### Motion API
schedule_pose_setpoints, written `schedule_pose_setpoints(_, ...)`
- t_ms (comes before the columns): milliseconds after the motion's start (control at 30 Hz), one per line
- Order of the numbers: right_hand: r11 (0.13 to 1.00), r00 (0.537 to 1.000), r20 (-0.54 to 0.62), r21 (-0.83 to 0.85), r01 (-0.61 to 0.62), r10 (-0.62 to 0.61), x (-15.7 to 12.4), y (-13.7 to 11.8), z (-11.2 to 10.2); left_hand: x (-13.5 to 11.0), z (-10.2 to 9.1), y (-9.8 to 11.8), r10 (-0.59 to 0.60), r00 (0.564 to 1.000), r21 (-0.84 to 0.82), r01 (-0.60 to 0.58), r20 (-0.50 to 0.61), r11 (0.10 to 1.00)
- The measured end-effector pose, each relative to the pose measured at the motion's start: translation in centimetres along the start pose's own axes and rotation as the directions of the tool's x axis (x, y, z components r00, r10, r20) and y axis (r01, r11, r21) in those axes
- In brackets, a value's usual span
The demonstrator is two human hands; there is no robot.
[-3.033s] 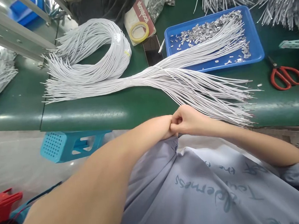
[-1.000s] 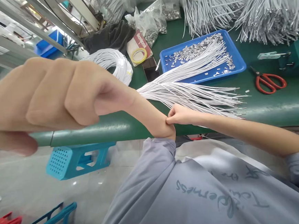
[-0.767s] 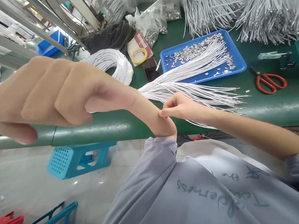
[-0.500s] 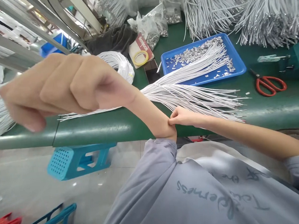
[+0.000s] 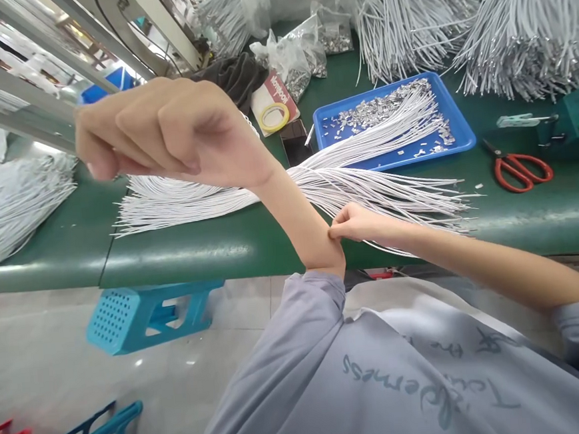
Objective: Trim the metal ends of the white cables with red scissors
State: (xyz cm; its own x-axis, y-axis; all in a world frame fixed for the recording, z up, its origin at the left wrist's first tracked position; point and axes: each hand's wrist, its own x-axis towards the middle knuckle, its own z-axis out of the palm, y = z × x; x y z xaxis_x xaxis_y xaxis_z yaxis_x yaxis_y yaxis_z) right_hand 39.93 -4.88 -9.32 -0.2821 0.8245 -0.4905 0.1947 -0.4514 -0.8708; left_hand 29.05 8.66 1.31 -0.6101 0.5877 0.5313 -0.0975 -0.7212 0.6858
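Now, the left hand point(image 5: 173, 136) is up high and close to the camera, curled into a loose fist, knuckles forward, with nothing visible inside it. Below it the left forearm point(image 5: 300, 223) runs down to the cuff of the grey sleeve point(image 5: 299, 336). The right hand point(image 5: 357, 223) is tucked right against that forearm, just above the cuff, fingertips drawn together in a tight pinch on the skin; whether anything small sits between them, I cannot tell.

Just behind the right hand, the bundle of white cords point(image 5: 367, 184) lies on the green table point(image 5: 196, 244), near its front edge, bound at the middle and fanning out to both sides. Whether the hand brushes the nearest strands is not clear. Some of the cords run up across the blue tray point(image 5: 458, 133), which holds a scatter of metal clips point(image 5: 376, 106). Red-handled scissors point(image 5: 519, 169) lie to the right of the tray, well apart from both hands. Left of the tray sit a dark phone point(image 5: 295, 150) and a roll of yellow tape point(image 5: 274, 116). Under the table edge, a blue plastic stool point(image 5: 141, 312) stands on the floor.
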Motion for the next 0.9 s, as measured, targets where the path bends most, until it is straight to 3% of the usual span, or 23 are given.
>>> schedule_pose_setpoints(67,0.990,0.993,-0.021,0.081,0.117,-0.116,-0.4,-1.6,-0.4,-1.4,0.9,1.0,0.172,0.955,0.029,-0.170,-0.243,0.985)
schedule_pose_setpoints(133,0.958,0.971,-0.038,0.155,0.240,-0.237,-0.5,-3.3,-0.6,-2.2,1.4,1.4,0.234,0.930,0.060,-0.226,-0.284,0.972)
schedule_pose_setpoints(233,0.970,0.976,-0.008,0.113,0.215,-0.215,0.2,-3.5,-0.5,-2.3,1.4,1.2,0.207,0.940,0.051,-0.200,-0.272,0.978)
schedule_pose_setpoints(333,0.998,0.998,0.043,-0.025,0.054,-0.053,1.1,-0.6,0.0,-1.7,1.0,1.0,0.162,0.968,0.019,-0.161,-0.192,0.987)
schedule_pose_setpoints(433,0.998,0.999,0.034,-0.070,-0.005,0.007,0.8,1.2,0.0,-1.4,0.7,1.3,0.136,0.979,0.108,-0.120,-0.153,0.987)
schedule_pose_setpoints(533,0.993,0.993,-0.006,0.030,0.115,-0.115,-0.4,-1.0,-0.5,-1.8,0.6,1.6,0.166,0.970,0.267,-0.115,-0.178,0.957)
schedule_pose_setpoints(633,0.955,0.958,-0.034,0.081,0.287,-0.285,-0.8,-4.2,-0.8,-2.3,0.6,1.7,0.199,0.974,0.406,-0.139,-0.109,0.903)
schedule_pose_setpoints(733,0.970,0.970,-0.008,-0.025,0.242,-0.242,0.2,-3.7,-0.3,-2.7,0.6,2.3,0.158,0.981,0.623,-0.055,-0.111,0.780)
schedule_pose_setpoints(867,0.991,0.998,0.034,-0.121,0.061,-0.057,1.4,1.4,0.3,-2.5,0.6,3.5,0.080,0.983,0.863,0.104,-0.165,0.495)
schedule_pose_setpoints(900,0.991,0.999,0.030,-0.127,0.039,-0.035,1.3,2.2,0.3,-1.9,0.3,3.6,0.002,0.991,0.896,0.121,-0.134,0.427)
